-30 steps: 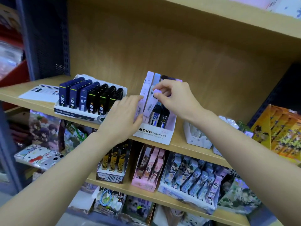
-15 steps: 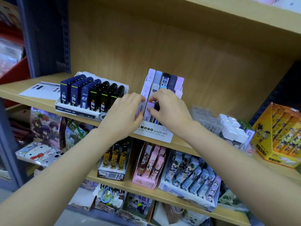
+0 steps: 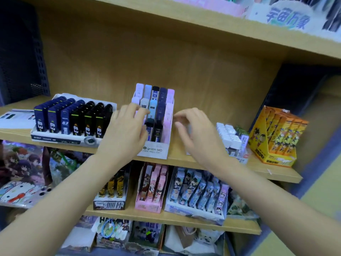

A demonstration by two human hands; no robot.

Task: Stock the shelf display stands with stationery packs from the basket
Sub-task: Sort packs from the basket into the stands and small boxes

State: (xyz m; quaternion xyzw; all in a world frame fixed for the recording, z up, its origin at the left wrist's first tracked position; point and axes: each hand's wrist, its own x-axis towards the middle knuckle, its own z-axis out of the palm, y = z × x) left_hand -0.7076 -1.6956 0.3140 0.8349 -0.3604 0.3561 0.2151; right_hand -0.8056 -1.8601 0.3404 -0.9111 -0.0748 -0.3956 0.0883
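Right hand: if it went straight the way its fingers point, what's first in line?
Likely the pink packs in the right column of the MONO graph stand. The right hand, empty with fingers loosely curled, points left at them across a gap. Depth is unclear; it might pass in front.

Open shelf strip (image 3: 176, 152) between lead-case stand (image 3: 155, 151) and white-capped packs (image 3: 227, 133), right hand (image 3: 199, 137) there.

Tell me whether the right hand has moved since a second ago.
Yes. The right hand has left the packs and shifted right, now clear of the MONO display stand, holding nothing.
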